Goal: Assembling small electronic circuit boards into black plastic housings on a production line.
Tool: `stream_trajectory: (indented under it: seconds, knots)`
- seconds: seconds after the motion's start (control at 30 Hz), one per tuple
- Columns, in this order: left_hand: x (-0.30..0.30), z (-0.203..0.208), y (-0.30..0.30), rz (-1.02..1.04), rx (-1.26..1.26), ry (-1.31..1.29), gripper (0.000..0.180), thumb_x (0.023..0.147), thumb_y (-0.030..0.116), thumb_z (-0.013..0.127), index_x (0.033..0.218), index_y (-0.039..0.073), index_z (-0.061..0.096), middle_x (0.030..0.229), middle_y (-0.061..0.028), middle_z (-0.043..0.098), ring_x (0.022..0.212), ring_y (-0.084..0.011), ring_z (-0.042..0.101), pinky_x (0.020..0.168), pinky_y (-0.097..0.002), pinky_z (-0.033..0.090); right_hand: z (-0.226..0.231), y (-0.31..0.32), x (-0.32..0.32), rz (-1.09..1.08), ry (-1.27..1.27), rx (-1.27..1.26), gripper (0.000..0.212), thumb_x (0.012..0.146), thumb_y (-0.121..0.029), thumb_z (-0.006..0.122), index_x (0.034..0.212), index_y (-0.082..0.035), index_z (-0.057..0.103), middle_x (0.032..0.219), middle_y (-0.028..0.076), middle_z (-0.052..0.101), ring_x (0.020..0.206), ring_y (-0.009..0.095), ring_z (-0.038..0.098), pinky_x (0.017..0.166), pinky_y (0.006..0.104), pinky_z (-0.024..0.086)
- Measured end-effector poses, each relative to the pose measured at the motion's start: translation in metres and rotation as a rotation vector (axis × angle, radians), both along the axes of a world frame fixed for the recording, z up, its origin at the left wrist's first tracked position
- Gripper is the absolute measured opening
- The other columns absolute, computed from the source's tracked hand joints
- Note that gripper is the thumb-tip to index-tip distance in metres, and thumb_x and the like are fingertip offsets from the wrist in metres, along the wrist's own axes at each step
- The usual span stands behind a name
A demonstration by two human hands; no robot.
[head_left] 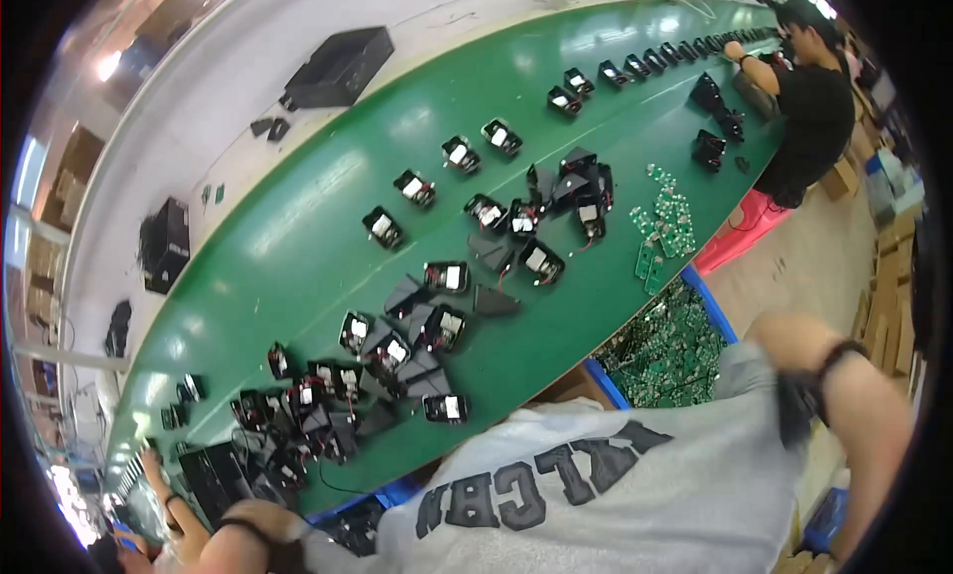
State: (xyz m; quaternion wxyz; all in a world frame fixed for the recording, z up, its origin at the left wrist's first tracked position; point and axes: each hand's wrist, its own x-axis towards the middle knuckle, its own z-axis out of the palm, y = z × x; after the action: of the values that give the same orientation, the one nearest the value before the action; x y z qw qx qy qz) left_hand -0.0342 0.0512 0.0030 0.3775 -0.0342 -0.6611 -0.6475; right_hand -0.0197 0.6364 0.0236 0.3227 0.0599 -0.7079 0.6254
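In the head view, both arms bent outward at the near edge, and the hands came in toward the sides of a grey shirt (615, 485). The right hand (784, 338) was blurred at the near right, against the cloth, below a black wristband (846, 352); a dark patch (796, 410) showed beside it, cloth or part I could not say. The left hand (272, 516) showed only in part at the near left. With the fingers of both indistinct, I could not tell whether they were spread, curled or holding anything.

Nearest the right hand, to its left, sat a blue bin (711, 304) heaped with green circuit boards (670, 351) pointing every way. Beyond the left hand, a pile of black housings (318, 400) covered the near left of the green bench (556, 331), just right of a black box (210, 483).

The single near housing (445, 408) lay with its long axis roughly left to right, its white patch facing up. In the pile, the housings pointed in mixed directions. A spaced row of housings (461, 155) ran toward the far right, their long axes slanting across the row, where a co-worker (819, 107) reached over the bench.
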Motion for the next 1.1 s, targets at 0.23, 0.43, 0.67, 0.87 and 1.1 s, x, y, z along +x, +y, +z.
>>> stream_trajectory:
  seconds: [0.23,0.43,0.67,0.87,1.1]
  knots:
    - [-0.134,-0.125,-0.003,-0.254,-0.774,-0.968,0.055,0.091,0.037,0.060,0.130,-0.001,0.051,0.109,-0.0188,0.066,0.096,-0.0276,0.065,0.081,-0.0379,0.051,-0.147,-0.001,-0.136,-0.121,-0.537,0.780,0.024,0.082,-0.009,0.066,0.105,-0.003,0.068,0.103,0.011,0.066,0.094,0.023,0.063,0.081,0.0305,0.049]
    - [-0.207,-0.169,0.043,-0.160,-0.644,-1.052,0.051,0.088,0.033,0.065,0.125,-0.001,0.056,0.093,-0.0144,0.069,0.071,-0.0177,0.067,0.053,-0.0297,0.053,-0.179,-0.020,-0.160,-0.118,-0.511,1.045,0.031,0.077,-0.018,0.070,0.106,-0.008,0.067,0.096,0.008,0.060,0.096,0.028,0.058,0.082,0.0383,0.049]
    - [-0.231,-0.182,0.075,-0.262,-0.535,-0.794,0.037,0.084,0.011,0.067,0.121,0.008,0.058,0.093,-0.0107,0.064,0.077,-0.0175,0.066,0.057,-0.0291,0.056,-0.203,-0.019,-0.173,-0.129,-0.324,0.978,0.014,0.073,-0.007,0.070,0.080,-0.007,0.057,0.088,0.007,0.055,0.087,0.027,0.055,0.078,0.0383,0.048]
    - [-0.224,-0.187,0.076,-0.356,-0.362,-0.739,0.031,0.087,0.007,0.063,0.117,0.009,0.055,0.099,-0.0070,0.059,0.079,-0.0152,0.063,0.063,-0.0226,0.049,-0.198,-0.011,-0.181,-0.115,-0.418,1.058,0.015,0.077,-0.010,0.067,0.087,-0.006,0.056,0.092,0.008,0.057,0.087,0.029,0.057,0.079,0.0389,0.047]
    - [-0.169,-0.149,0.039,-0.674,0.880,-0.710,0.035,0.096,0.014,0.055,0.130,0.013,0.048,0.117,-0.0140,0.055,0.099,-0.0187,0.059,0.065,-0.0221,0.054,-0.187,-0.014,-0.169,-0.103,-0.466,1.030,0.034,0.072,-0.017,0.074,0.101,-0.006,0.063,0.095,0.010,0.058,0.095,0.029,0.058,0.086,0.0375,0.047]
